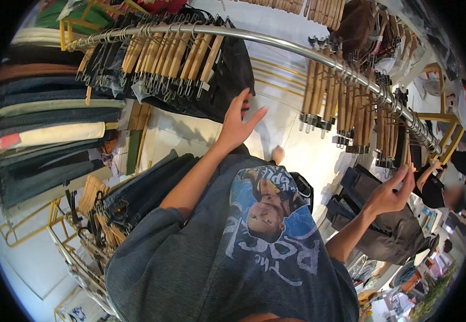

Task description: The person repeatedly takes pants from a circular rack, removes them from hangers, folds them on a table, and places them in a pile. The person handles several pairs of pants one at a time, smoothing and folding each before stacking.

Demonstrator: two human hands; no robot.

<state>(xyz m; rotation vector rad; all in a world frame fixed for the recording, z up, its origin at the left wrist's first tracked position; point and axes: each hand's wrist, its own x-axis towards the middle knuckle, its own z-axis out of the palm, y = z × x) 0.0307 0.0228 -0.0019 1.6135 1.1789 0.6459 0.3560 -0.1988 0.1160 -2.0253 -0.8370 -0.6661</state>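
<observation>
My left hand [239, 120] is at the right edge of black trousers [235, 76], which hang last in a row of clothes. Its thumb stands well apart from the fingers, and the fingertips reach the dark cloth. Beside it, wooden clip hangers [172, 56] hang packed together from a curved metal rail [253, 35]. My right hand [392, 193] is under the rail's right end, fingertips drawn together at the lower ends of wooden hangers [386, 137]. Whether they grip a hanger is too small to tell. More wooden hangers [317, 86] hang without garments farther left.
Folded trousers [56, 104] are stacked at the left, with hanging jeans [152, 189] nearer me. Dark trousers [386, 225] lie below my right hand. A yellow metal frame [452, 133] holds the rail's right end. Another person [434, 189] is beyond it. Pale tiles [184, 124] cover the floor.
</observation>
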